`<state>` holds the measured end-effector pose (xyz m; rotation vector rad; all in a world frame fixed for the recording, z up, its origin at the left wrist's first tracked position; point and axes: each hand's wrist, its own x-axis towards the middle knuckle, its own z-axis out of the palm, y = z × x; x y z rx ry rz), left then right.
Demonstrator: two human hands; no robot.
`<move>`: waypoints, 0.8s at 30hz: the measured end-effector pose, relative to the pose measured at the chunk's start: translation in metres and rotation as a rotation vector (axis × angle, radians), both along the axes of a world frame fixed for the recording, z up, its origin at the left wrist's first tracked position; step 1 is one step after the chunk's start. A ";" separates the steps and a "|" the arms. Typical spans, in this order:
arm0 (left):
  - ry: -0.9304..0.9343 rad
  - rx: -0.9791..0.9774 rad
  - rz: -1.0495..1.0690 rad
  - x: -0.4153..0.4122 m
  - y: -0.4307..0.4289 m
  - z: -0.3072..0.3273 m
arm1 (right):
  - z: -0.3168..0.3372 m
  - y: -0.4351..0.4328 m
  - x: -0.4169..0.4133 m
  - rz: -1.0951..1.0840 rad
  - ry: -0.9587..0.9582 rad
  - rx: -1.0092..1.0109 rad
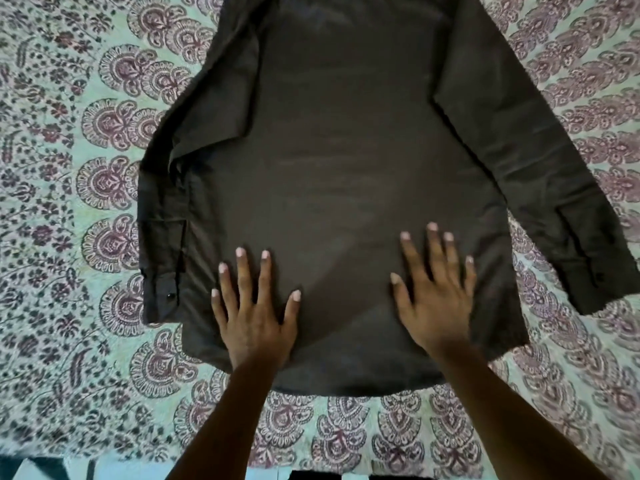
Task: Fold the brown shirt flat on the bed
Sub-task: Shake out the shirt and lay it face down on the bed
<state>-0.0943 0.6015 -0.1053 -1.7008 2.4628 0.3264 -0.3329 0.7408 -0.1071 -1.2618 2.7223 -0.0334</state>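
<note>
Brown shirt (346,174) lies spread on the bed (69,168), back side up as far as you can tell, hem near you and collar end running off the far edge of view. Its left sleeve (162,216) is folded down along the left side, cuff button showing; its right sleeve (554,188) angles out to the right across the patterned bedspread.

You seem to be at the smoothing step, before any fold. To do it well, press with flat palms and sweep from the middle outward toward the side seams, then up toward the far end, so creases leave the panel rather than bunch under your wrists. Bring the right sleeve in line before you fold, and keep the hem straight along the near edge.

Your left hand (254,317) rests palm down on the near left of the body panel, fingers spread wide, pinching nothing. Your right hand (434,299) lies likewise on the near right, fingers fanned and slightly blurred, only touching cloth, grasping none.
</note>
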 end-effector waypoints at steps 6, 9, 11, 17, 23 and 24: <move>0.084 0.032 0.171 0.020 0.028 0.011 | 0.003 0.037 0.010 -0.519 0.011 -0.031; 0.110 -0.035 0.076 0.003 0.009 0.009 | 0.010 -0.010 0.032 -0.273 -0.017 -0.093; 0.115 -0.039 0.102 0.010 -0.005 0.001 | 0.009 -0.028 0.054 0.042 -0.060 -0.083; 0.092 -0.004 0.148 0.062 0.010 0.003 | 0.004 0.041 0.074 -0.185 0.003 0.000; 0.253 0.061 0.384 0.070 0.008 0.030 | 0.012 0.082 0.075 -0.280 -0.038 0.018; 0.330 0.074 0.486 0.068 0.000 0.035 | 0.011 0.080 0.077 -0.296 -0.041 0.019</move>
